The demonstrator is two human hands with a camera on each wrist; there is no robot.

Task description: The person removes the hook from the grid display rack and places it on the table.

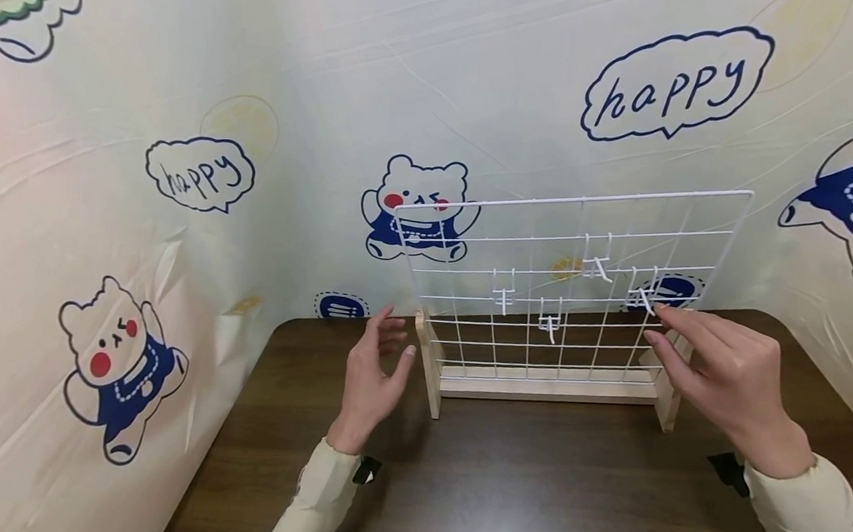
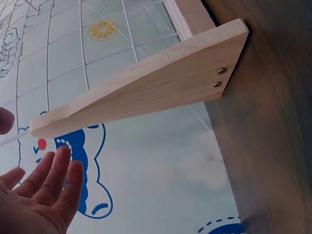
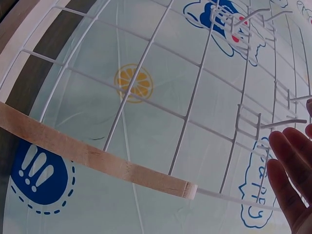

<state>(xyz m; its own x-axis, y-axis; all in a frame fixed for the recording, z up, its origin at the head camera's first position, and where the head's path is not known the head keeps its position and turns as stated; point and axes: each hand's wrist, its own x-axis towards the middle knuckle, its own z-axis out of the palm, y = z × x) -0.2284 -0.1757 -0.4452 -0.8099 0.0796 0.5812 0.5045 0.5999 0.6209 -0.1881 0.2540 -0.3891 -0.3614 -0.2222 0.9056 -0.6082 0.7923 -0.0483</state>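
Observation:
A white wire grid rack stands upright on a light wooden base. Several white hooks hang on its wires, the rightmost hook being nearest my right hand. That hand's index fingertip is at or just beside the hook's tip, with the thumb apart below it; contact is unclear. In the right wrist view the fingers reach up near the hook's prong. My left hand hovers by the rack's left wooden leg, its fingers spread and holding nothing.
The rack stands on a dark brown wooden table. A pale cloth printed with bears and "happy" bubbles hangs behind and at both sides. The other hooks sit on the grid's left and middle.

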